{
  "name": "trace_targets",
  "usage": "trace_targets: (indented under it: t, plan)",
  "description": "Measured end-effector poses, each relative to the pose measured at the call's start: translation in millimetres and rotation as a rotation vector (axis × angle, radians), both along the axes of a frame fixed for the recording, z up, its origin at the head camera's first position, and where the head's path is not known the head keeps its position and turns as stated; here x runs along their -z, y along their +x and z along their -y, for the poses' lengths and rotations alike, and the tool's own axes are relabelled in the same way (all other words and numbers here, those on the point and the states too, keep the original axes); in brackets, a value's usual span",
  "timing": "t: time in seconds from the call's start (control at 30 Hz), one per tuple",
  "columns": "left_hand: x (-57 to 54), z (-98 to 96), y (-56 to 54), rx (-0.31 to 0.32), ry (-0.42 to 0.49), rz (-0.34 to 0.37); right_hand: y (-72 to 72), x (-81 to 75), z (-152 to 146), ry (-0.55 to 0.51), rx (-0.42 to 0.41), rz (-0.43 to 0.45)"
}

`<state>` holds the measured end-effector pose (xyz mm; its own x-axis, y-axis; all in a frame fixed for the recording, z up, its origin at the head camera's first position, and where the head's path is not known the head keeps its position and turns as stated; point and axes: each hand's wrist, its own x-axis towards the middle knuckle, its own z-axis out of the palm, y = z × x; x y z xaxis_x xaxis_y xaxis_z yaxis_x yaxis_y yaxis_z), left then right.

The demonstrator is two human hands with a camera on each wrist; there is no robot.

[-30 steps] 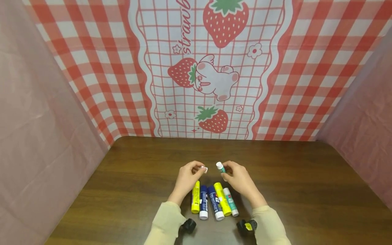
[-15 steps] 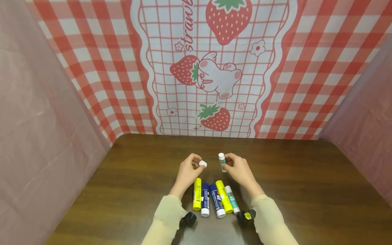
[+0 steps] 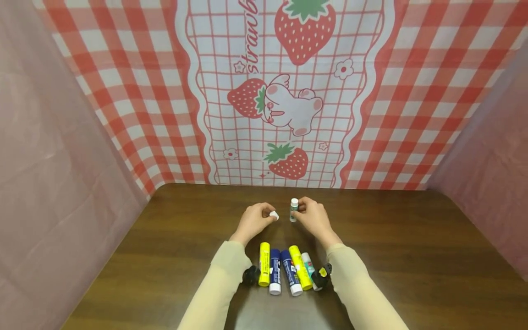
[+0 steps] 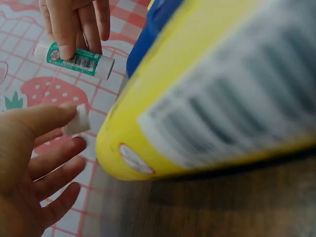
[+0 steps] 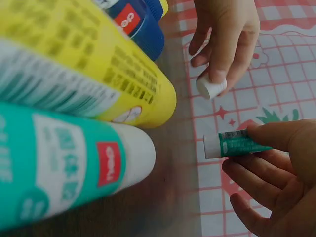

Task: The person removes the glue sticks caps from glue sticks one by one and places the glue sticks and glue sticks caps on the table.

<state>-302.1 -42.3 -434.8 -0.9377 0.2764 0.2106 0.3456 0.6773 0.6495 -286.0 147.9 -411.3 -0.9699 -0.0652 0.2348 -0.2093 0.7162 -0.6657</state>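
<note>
My left hand [image 3: 252,222] pinches a small white cap [image 3: 274,215] between thumb and index finger; in the left wrist view the cap [image 4: 76,122] shows clear of the other fingers. My right hand [image 3: 314,219] grips a small green-and-white glue stick [image 3: 294,211] near its middle, held upright. A short gap separates the cap from that glue stick. From the right wrist, one white end of the glue stick [image 5: 212,146] points towards the lying sticks. Whether the glue stick's base touches the table I cannot tell.
Nearer the body, a row of glue sticks lies on the wooden table [image 3: 165,275]: two yellow ones [image 3: 264,265], two blue ones [image 3: 275,270] and a green one [image 3: 307,262], partly covered by the right wrist camera [image 3: 321,276]. A checked strawberry cloth [image 3: 288,114] hangs behind.
Both hands have moved farther from the body, towards the cloth, passing beyond the row. The glue stick in my right hand has gone from tilted to upright. The cap stays pinched in my left.
</note>
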Motion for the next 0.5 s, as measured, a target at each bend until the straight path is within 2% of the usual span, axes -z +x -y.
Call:
trace_targets:
  t: [0.1, 0.23, 0.5]
  plan:
    - [1.6, -1.2, -4.6, 0.018, -0.014, 0.042, -4.5, 1.1, 4, 0.028, 0.000, 0.018]
    - [1.2, -4.0, -9.0, 0.015, -0.044, 0.034, -9.1, 3.7, 9, 0.075, 0.007, 0.026]
    - [-1.3, -9.9, -13.2, -0.062, -0.121, 0.026, -18.1, 10.0, 14, 0.099, 0.018, 0.016]
